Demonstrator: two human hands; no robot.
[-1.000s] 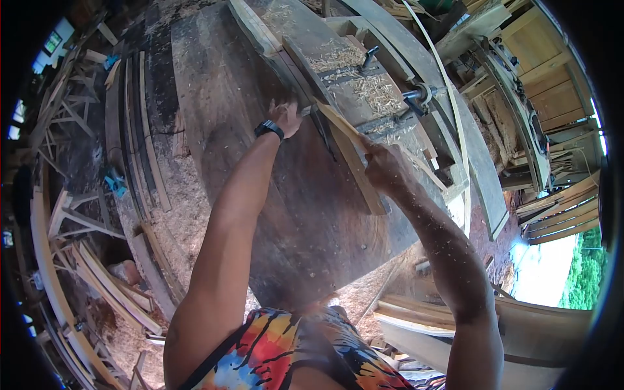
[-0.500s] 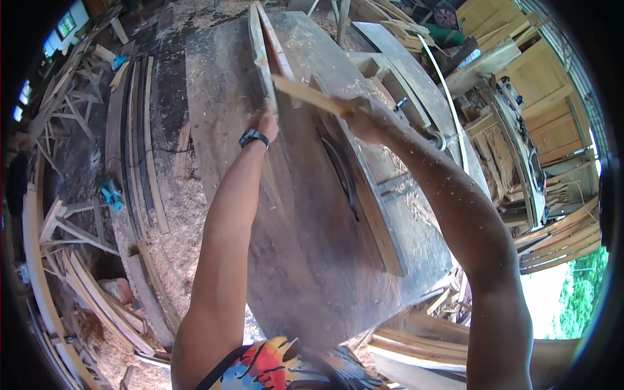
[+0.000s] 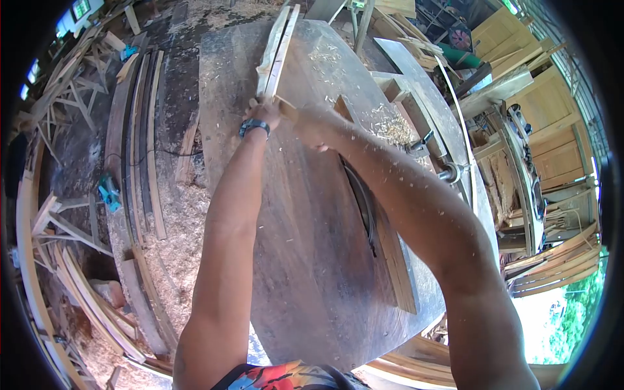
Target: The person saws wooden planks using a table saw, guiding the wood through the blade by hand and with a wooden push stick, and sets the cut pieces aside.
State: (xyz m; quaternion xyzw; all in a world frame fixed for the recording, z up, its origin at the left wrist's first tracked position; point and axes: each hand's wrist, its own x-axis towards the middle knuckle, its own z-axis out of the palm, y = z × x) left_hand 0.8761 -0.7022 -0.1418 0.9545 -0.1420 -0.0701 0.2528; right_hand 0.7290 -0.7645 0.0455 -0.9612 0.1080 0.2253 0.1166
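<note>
Two long, pale wooden strips [image 3: 278, 52] lie side by side at the far part of the wooden saw table [image 3: 292, 279]. My left hand [image 3: 264, 113], with a watch on its wrist, is closed around their near ends. Just to its right, my right hand [image 3: 313, 127] is blurred but closed on a short wooden stick [image 3: 286, 106]. Only a bit of that stick shows, close to the strips' ends. Right of my hands, a long wooden fence [image 3: 398, 273] runs along the table. Beside it sits a dark, curved, blade-like piece [image 3: 361, 201], partly behind my right forearm.
Wood shavings [image 3: 393, 127] lie on the table's right side, near a metal clamp-like fitting [image 3: 450, 173]. On the left, long boards [image 3: 156, 143] rest above a shaving-covered floor, with a teal power tool [image 3: 109, 192] nearby. Wooden panels [image 3: 552, 123] stand at the right.
My right hand has swung left with the stick, up to my left hand. The two strips, earlier spread in a narrow V, now lie nearly together. The view has shifted slightly.
</note>
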